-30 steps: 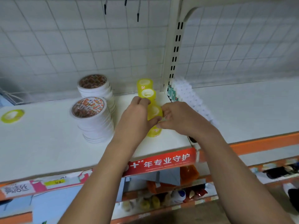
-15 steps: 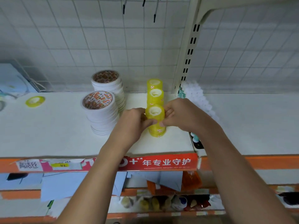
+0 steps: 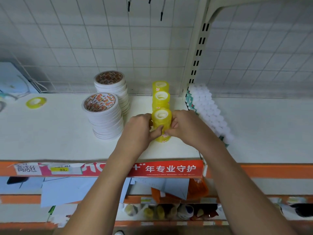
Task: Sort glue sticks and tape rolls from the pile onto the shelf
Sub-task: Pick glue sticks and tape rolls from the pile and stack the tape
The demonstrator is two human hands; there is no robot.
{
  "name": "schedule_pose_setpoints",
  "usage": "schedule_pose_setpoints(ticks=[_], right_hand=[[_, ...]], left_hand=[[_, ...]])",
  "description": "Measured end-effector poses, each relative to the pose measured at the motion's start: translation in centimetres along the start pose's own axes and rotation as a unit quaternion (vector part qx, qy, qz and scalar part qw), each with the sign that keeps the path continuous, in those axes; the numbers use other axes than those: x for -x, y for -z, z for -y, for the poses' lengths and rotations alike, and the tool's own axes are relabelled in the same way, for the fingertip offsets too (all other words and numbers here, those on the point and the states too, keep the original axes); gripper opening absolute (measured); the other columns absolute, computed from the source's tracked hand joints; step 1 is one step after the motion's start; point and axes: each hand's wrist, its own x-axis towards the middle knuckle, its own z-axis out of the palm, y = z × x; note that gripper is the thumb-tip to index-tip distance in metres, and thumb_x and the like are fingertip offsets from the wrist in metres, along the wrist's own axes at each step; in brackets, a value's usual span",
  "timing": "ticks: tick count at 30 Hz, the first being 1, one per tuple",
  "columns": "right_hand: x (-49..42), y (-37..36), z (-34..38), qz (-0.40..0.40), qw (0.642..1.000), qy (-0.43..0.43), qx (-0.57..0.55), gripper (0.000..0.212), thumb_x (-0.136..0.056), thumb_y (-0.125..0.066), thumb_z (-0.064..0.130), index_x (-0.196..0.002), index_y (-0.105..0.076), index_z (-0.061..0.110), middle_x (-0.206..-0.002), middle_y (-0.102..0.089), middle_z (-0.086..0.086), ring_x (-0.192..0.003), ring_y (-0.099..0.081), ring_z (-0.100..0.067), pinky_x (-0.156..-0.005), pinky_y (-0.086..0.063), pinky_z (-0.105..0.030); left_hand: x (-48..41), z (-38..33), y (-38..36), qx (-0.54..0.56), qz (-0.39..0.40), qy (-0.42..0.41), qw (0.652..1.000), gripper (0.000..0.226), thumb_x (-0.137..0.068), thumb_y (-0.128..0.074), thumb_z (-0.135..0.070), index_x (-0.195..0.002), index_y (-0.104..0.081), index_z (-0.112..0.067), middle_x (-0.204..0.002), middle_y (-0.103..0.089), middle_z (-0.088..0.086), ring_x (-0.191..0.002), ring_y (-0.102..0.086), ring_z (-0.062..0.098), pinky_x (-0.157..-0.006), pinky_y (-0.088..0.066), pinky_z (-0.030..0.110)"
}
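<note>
Tape stacks block left, white-capped pack right; shelf front open.

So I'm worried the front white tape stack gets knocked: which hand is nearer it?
Left. The left hand, gripping the yellow roll stack, sits just right of the front white tape stack; the right hand grips the yellow roll stack's far side.

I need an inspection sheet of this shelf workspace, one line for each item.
Surface: white shelf, orange front edge.
Job's things: front yellow tape stack, two more yellow stacks behind it; two white tape stacks to the left; single yellow roll lying flat far left.
Clutter: pack of white round caps on the right, kind unclear.
Hands: left hand and right hand both grip the front yellow tape stack.
Cables: nothing seen.
Surroundings: wire grid wall behind; lower shelf holds papers and packets.
</note>
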Motion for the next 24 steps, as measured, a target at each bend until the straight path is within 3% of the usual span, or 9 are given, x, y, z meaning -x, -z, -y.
schedule_pose_setpoints(ticks=[8,14,17,24], right_hand=[[0.7,0.0,0.1,-0.009,1.0,-0.004,-0.015,0.019,-0.076,-0.077,0.02,-0.086,-0.066,0.009,-0.083,-0.069,-0.006,-0.078,-0.065,-0.022,-0.071,-0.055,-0.041],[2.3,1.4,1.0,-0.008,0.997,-0.031,0.073,0.032,-0.083,-0.072,0.031,-0.103,-0.065,0.008,-0.097,-0.068,-0.01,-0.089,-0.063,-0.028,-0.077,-0.053,-0.042],[4.1,1.6,1.9,0.024,0.987,-0.032,0.154,0.029,-0.087,-0.064,0.041,-0.102,-0.065,0.016,-0.095,-0.068,-0.003,-0.087,-0.064,-0.025,-0.077,-0.054,-0.04],[3.8,-0.7,8.9,0.07,0.987,0.071,0.126,0.016,-0.089,-0.057,0.037,-0.102,-0.065,0.031,-0.098,-0.067,0.005,-0.092,-0.063,-0.02,-0.077,-0.053,-0.037]], left_hand=[[0.6,-0.1,0.2,0.032,-0.004,-0.001,0.999,0.036,-0.088,-0.066,-0.037,-0.107,-0.065,-0.007,-0.093,-0.069,0.006,-0.085,-0.064,0.022,-0.077,-0.05,0.039],[0.9,0.0,0.4,0.074,0.003,0.029,0.997,0.053,-0.082,-0.074,-0.036,-0.122,-0.059,-0.006,-0.104,-0.069,0.005,-0.089,-0.066,0.019,-0.082,-0.053,0.039],[1.7,0.7,0.6,0.029,0.013,0.044,0.999,0.057,-0.083,-0.072,-0.042,-0.128,-0.058,-0.01,-0.111,-0.069,0.002,-0.093,-0.066,0.018,-0.085,-0.053,0.038],[5.5,4.0,4.4,-0.155,-0.001,0.062,0.986,0.034,-0.089,-0.053,-0.057,-0.109,-0.064,-0.033,-0.109,-0.068,-0.009,-0.097,-0.065,0.017,-0.077,-0.05,0.032]])
